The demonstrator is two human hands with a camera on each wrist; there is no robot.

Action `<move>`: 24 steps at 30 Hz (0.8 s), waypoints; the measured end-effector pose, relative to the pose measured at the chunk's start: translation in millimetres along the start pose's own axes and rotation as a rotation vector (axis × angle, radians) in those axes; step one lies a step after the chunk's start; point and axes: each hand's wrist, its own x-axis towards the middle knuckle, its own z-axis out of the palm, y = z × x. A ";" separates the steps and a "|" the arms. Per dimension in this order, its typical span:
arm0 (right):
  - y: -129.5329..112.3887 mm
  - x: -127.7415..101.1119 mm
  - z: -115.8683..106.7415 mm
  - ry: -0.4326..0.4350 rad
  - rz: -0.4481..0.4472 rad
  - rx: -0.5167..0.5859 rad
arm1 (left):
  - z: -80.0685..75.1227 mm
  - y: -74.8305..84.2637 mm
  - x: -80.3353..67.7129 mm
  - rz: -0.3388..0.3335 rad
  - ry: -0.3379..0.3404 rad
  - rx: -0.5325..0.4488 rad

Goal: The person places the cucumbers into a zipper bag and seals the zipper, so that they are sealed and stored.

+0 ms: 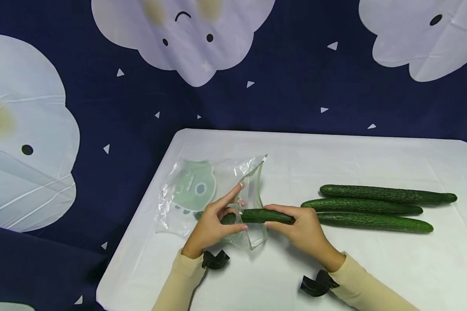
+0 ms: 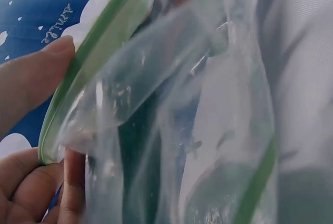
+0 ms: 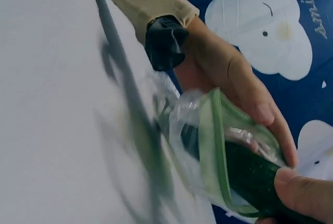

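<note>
A clear zip bag [image 1: 227, 168] with a green rim and a green cartoon print lies toward the left of the white table. My left hand [image 1: 215, 218] grips it near its mouth; in the left wrist view the thumb [image 2: 39, 78] and fingers lie along the green zip strip [image 2: 93, 42]. A dark green cucumber [image 1: 254, 215] runs through the open mouth, its front part inside the bag. My right hand [image 1: 305, 229] holds the cucumber's rear end between thumb and fingers. In the right wrist view, the cucumber [image 3: 252, 174] passes the green rim.
Three more cucumbers lie side by side on the table right of my hands: the back one [image 1: 389, 194], the middle one [image 1: 366, 206] and the front one [image 1: 377, 222]. Behind the white table [image 1: 334, 160] hangs a navy cloth [image 1: 288, 99] with clouds.
</note>
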 end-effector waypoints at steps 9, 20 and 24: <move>28.7 4.0 33.4 0.014 0.061 0.090 | 2.3 -5.3 -0.2 0.039 -0.033 -0.169; 29.3 2.4 51.2 0.311 -0.515 -0.194 | -0.6 -10.9 2.1 0.096 0.074 -0.201; 23.6 2.9 51.4 0.269 -0.639 -0.264 | -2.0 -12.2 0.9 0.109 0.088 -0.205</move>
